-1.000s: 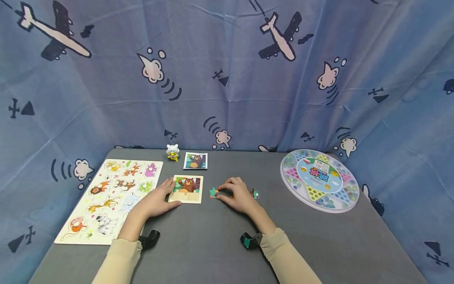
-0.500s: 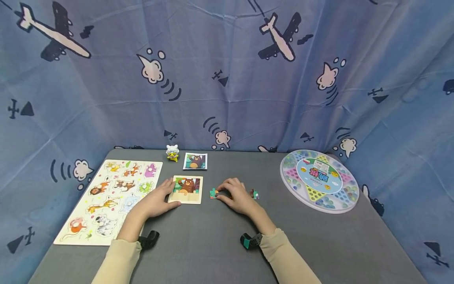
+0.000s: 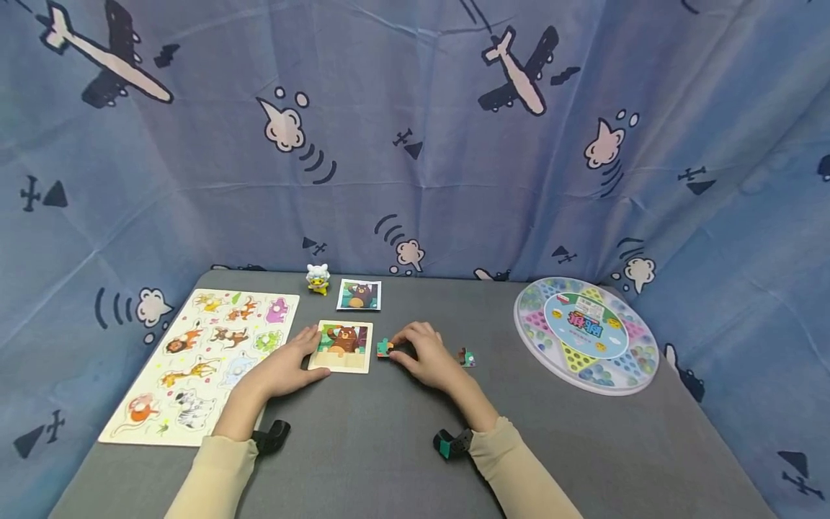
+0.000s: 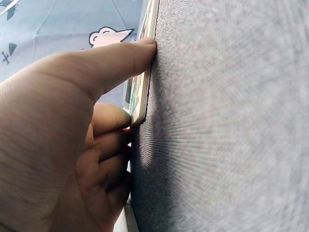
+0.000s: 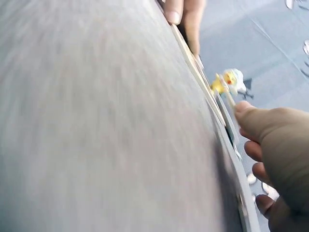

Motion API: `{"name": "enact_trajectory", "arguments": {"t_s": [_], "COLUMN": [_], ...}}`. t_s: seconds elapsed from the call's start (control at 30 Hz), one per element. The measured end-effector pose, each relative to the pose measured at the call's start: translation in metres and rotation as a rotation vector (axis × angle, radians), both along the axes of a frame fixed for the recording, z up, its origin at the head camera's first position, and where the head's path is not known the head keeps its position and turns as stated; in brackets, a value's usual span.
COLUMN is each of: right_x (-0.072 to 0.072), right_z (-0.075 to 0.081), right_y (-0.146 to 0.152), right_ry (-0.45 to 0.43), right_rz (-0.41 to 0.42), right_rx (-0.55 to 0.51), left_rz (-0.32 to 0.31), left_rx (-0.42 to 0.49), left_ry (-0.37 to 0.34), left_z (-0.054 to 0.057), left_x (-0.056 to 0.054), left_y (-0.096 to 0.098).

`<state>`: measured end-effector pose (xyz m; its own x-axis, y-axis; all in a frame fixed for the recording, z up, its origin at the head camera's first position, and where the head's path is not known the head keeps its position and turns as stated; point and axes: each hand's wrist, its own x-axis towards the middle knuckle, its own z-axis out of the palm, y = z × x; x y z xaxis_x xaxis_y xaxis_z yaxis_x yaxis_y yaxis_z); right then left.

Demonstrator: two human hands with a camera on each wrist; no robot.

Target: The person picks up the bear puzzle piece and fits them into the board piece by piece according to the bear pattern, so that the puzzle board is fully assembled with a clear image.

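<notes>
A small wooden jigsaw board [image 3: 353, 362] bears a partly filled bear picture; its lower strip shows bare wood. My left hand [image 3: 279, 373] holds its left side, with thumb and fingers around the near left corner. In the left wrist view the thumb [image 4: 120, 60] lies along the board's edge. My right hand [image 3: 431, 358] pinches a green and orange puzzle piece [image 3: 384, 348] just right of the board. The right wrist view shows that piece [image 5: 227, 92] edge-on, tilted and raised off the table. Another puzzle piece [image 3: 467, 357] lies right of my right hand, partly hidden by it.
A picture card [image 3: 359, 295] of the same bear lies behind the board, beside a small white and yellow figurine [image 3: 318, 279]. An animal peg puzzle [image 3: 220, 335] lies at left. A round Chinese checkers board [image 3: 586, 335] is at right. A printed curtain [image 3: 415, 144] hangs behind.
My right hand has picked up the puzzle piece and moved slightly left toward the board. The left hand stays at the board. The head view has shifted a little.
</notes>
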<state>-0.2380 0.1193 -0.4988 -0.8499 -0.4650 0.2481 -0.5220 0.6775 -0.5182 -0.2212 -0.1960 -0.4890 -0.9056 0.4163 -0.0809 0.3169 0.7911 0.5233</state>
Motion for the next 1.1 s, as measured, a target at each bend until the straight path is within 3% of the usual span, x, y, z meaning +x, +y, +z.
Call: {"name": "enact_trajectory", "arguments": {"t_s": [0.3, 0.63, 0.83, 1.1], "right_x": [0.002, 0.013, 0.014, 0.015], "right_z": [0.005, 0.006, -0.004, -0.007], "right_y": [-0.048, -0.095, -0.108, -0.112], "right_ry": [-0.015, -0.013, -0.027, 0.019], "right_rz": [-0.009, 0.008, -0.014, -0.033], "right_rx": [0.006, 0.019, 0.017, 0.042], "left_rz": [-0.003, -0.025, -0.027, -0.037], "left_rx": [0.019, 0.047, 0.052, 0.051], "left_ry": [0.005, 0.023, 0.019, 0.017], "left_z": [-0.002, -0.001, 0.001, -0.001], "left_x": [0.000, 0.001, 0.002, 0.001], "left_y": [0.000, -0.002, -0.001, -0.003]}}
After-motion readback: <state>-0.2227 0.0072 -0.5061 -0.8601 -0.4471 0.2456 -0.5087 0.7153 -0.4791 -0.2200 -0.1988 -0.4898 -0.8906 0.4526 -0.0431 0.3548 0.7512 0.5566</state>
